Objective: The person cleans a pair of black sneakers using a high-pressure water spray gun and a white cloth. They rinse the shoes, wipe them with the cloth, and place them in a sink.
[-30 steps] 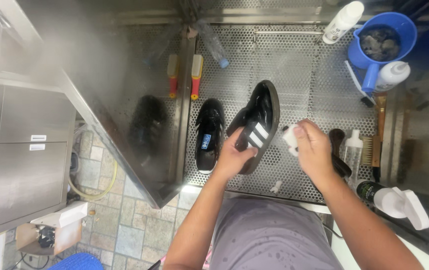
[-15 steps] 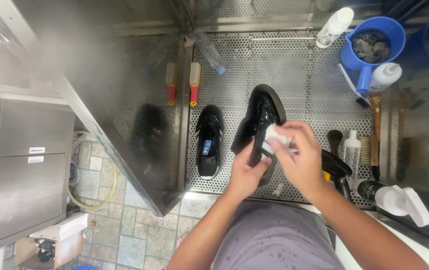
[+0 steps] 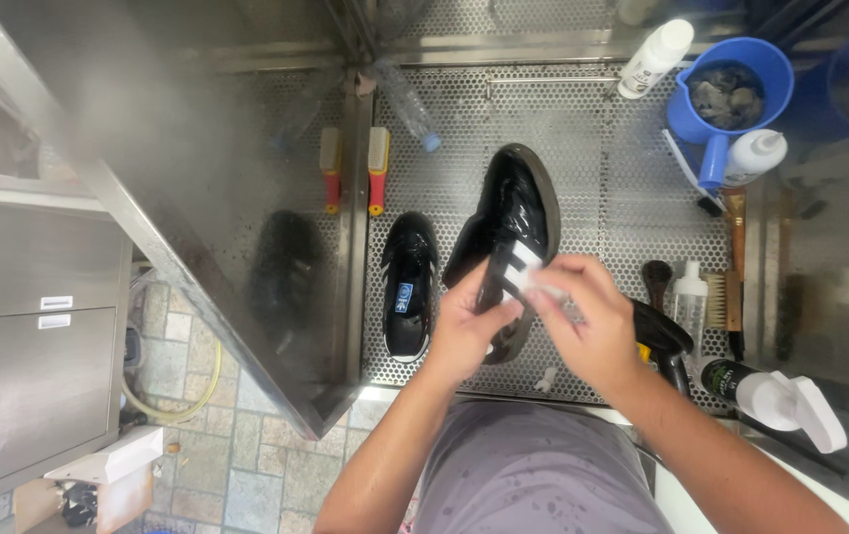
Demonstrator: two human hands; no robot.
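Right, left hand (image 3: 469, 331) grips the black shoe with white stripes (image 3: 513, 232) at its side, holding it tilted over the perforated steel bench (image 3: 602, 198), toe pointing away. Right hand (image 3: 592, 326) is pinched on a small white pad or wipe (image 3: 531, 287) pressed against the stripes; can't tell exactly what it is. Upper looks wet and glossy, so my read is that cleaning is well under way and this is detail work on the stripe area. The second black shoe (image 3: 409, 287) lies flat just beside it, to its left, untouched by either hand; whether it's cleaned I can't tell. Red-handled brush (image 3: 378, 168) sits further back; blue jug (image 3: 731, 99), white bottles (image 3: 654, 57) and spray bottle (image 3: 775, 396) stand off to the right.
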